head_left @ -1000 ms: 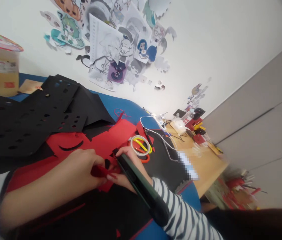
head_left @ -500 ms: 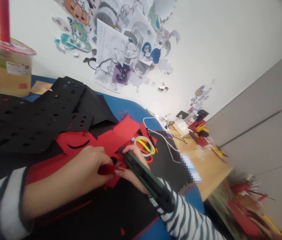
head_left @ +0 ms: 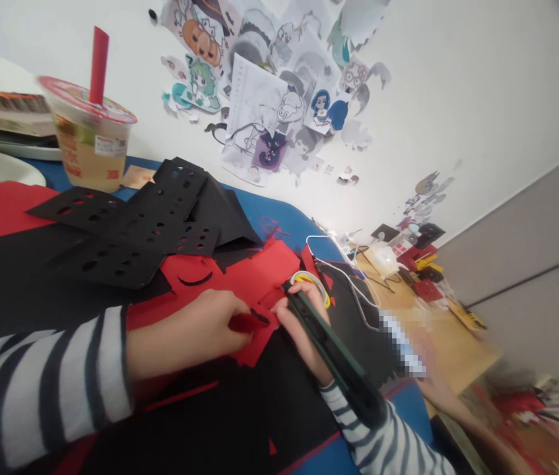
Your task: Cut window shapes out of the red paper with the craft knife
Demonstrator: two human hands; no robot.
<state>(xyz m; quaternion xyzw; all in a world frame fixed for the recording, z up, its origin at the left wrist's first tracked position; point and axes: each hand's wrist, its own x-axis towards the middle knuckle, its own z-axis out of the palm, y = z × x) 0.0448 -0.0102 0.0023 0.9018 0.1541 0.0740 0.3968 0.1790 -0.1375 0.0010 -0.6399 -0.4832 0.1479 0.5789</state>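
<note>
My left hand (head_left: 207,323) is closed on a piece of red paper (head_left: 258,343), its fingers pinching it. In my right hand (head_left: 303,323) lies a dark green utility knife (head_left: 336,359), its handle sloping back over the striped sleeve. The right fingertips also touch the red paper's edge; the blade tip is too small to make out. Beneath and behind both hands spreads a larger cut red sheet (head_left: 272,260) with a curved slit. Black paper with many cut holes (head_left: 135,221) lies to the left, on a black mat (head_left: 230,422).
A drink cup (head_left: 94,155) with a red straw stands at the back left. Rolls of tape (head_left: 311,277) and a white cable (head_left: 343,269) lie right of my hands. Another person's arm (head_left: 462,415) is blurred at lower right. Paper drawings (head_left: 259,92) cover the wall.
The view has swung left, so everything appears shifted right and more of the left side shows. The red paper between my hands has turned more open. Both hands keep their hold.
</note>
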